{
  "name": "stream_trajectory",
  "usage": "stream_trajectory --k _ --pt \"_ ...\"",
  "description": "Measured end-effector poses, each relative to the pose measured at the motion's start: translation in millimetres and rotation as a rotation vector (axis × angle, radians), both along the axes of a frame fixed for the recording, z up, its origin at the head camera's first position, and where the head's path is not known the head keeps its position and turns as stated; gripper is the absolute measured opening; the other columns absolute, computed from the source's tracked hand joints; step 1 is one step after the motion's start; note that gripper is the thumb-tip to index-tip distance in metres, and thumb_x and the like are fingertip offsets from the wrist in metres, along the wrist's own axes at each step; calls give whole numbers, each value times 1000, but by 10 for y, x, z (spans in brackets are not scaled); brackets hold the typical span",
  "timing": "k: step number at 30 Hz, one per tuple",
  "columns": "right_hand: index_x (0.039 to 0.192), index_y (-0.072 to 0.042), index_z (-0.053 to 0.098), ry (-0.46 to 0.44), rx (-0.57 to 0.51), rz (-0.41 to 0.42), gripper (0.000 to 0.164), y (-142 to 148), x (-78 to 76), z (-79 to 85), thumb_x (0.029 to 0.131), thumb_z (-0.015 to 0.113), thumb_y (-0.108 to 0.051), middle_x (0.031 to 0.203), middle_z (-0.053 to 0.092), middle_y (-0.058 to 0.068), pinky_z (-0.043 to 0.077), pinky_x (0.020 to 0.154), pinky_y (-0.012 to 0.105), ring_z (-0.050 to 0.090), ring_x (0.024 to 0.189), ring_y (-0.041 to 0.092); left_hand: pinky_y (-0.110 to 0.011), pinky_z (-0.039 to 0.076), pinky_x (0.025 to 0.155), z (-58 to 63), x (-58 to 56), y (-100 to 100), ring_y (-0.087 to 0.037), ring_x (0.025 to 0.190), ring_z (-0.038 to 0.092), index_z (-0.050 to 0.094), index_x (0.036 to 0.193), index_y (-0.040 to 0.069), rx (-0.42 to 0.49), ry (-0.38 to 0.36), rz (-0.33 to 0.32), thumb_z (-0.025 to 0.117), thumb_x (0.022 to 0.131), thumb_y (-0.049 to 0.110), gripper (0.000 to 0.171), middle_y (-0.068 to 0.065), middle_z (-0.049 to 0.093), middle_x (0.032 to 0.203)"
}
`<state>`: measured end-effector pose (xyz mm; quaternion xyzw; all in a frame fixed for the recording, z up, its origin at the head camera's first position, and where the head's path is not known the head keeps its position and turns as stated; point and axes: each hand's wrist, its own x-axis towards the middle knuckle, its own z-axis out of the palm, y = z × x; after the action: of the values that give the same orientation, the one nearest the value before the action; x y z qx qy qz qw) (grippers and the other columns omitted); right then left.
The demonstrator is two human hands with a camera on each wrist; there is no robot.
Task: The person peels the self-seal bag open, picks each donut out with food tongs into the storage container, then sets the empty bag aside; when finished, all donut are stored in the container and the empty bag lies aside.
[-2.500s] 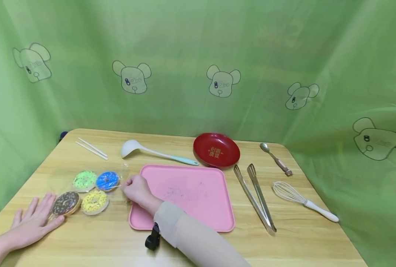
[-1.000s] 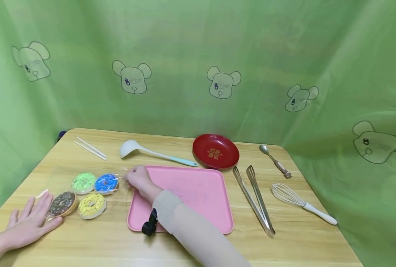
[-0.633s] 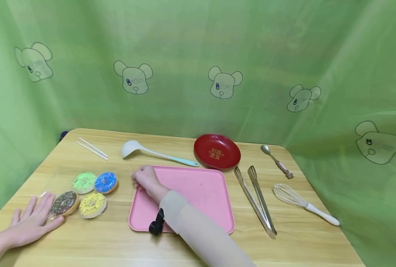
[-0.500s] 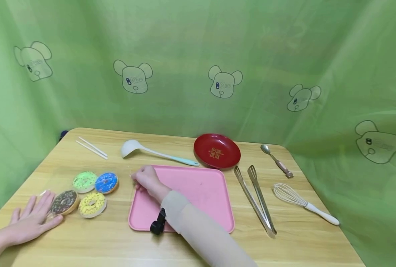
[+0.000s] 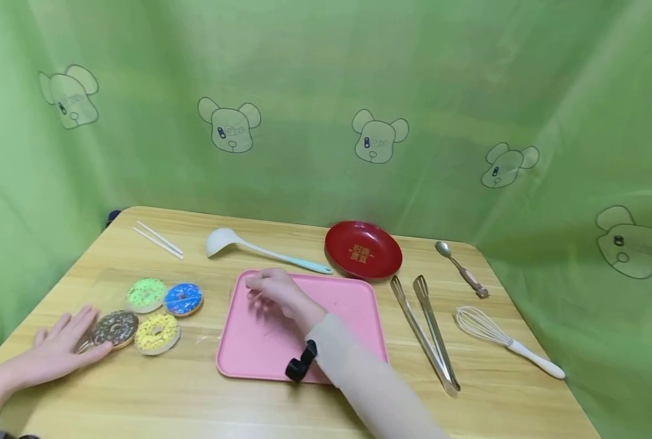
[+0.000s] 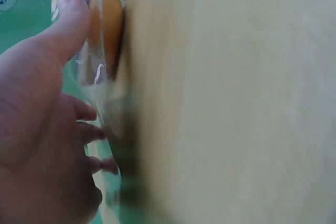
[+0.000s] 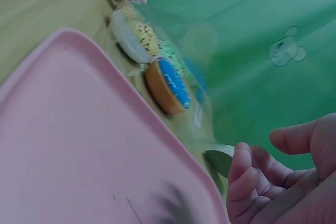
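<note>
Your left hand point(image 5: 62, 347) is spread, with its thumb against the left end of the clear bag point(image 5: 200, 329). The bag lies on the table point(image 5: 139, 396), left of the pink tray point(image 5: 249, 360). Through its film you see four donuts: green point(image 5: 139, 294), blue point(image 5: 183, 291), brown point(image 5: 111, 332) and yellow point(image 5: 152, 346). The brown donut is nearest your left thumb. Your right hand point(image 5: 287, 292) is above the tray, fingers loosely bent, thumb apart from them, gripping nothing visible. The ladle point(image 5: 260, 249) lies beyond the tray; the tongs point(image 5: 427, 335) lie right of it.
</note>
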<state>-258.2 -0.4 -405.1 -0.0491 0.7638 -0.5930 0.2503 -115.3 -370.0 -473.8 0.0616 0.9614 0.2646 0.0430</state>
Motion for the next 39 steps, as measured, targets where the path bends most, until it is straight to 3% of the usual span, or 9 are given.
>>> stream_trajectory --k 7,11,14,20,27,30,34,37,39 --pt "105 6 59 29 -22 56 28 498 105 162 90 60 -18 81 64 13 45 51 23 56 59 15 -72 13 94 252 -148 247 -61 120 21 23 136 -18 58 128 -19 60 89 37 81 -43 28 132" --pt "106 6 58 66 -19 43 29 799 164 200 91 59 -19 84 63 13 46 55 23 57 62 16 -65 34 87 338 -223 399 -52 108 44 38 129 -15 90 195 -18 66 87 34 70 -36 47 119" --pt "105 6 58 101 -13 8 27 1032 211 195 92 59 -18 84 63 13 46 56 23 57 63 16 -63 39 84 362 -254 476 -50 102 50 47 122 -13 70 210 27 68 85 36 65 -32 55 110" --pt "102 8 56 138 -33 -93 25 1502 309 182 92 58 -14 84 62 17 46 54 24 57 61 16 -61 41 79 367 -305 524 -48 95 54 60 105 -7 91 286 128 69 85 28 42 -27 61 100" --pt "102 8 56 174 61 -199 26 2057 442 216 93 57 -16 85 62 15 50 56 28 58 64 18 -59 43 75 302 -320 509 -42 88 57 65 88 2 138 408 136 68 83 10 10 -20 64 91" --pt "104 9 55 183 78 -238 30 2313 473 214 93 57 -19 86 62 14 51 58 29 59 64 18 -58 43 74 274 -283 459 -22 90 58 66 90 4 170 414 162 68 85 13 10 -19 64 94" --pt "102 9 55 230 125 -299 34 2674 529 187 93 58 -24 84 63 11 51 57 29 60 64 18 -31 48 77 272 -257 375 13 87 44 66 94 7 216 410 198 68 86 18 14 -14 65 98" --pt "101 10 54 281 196 -364 33 2915 609 165 94 56 -22 83 61 12 50 58 29 58 65 19 -11 40 69 289 -266 341 19 85 41 66 97 7 253 407 196 68 86 20 17 3 65 95" --pt "103 11 54 304 267 -406 33 3035 670 152 94 56 -21 86 60 14 51 59 29 58 68 19 -8 38 68 309 -275 332 18 87 42 65 98 6 272 395 194 67 87 22 19 17 61 93"
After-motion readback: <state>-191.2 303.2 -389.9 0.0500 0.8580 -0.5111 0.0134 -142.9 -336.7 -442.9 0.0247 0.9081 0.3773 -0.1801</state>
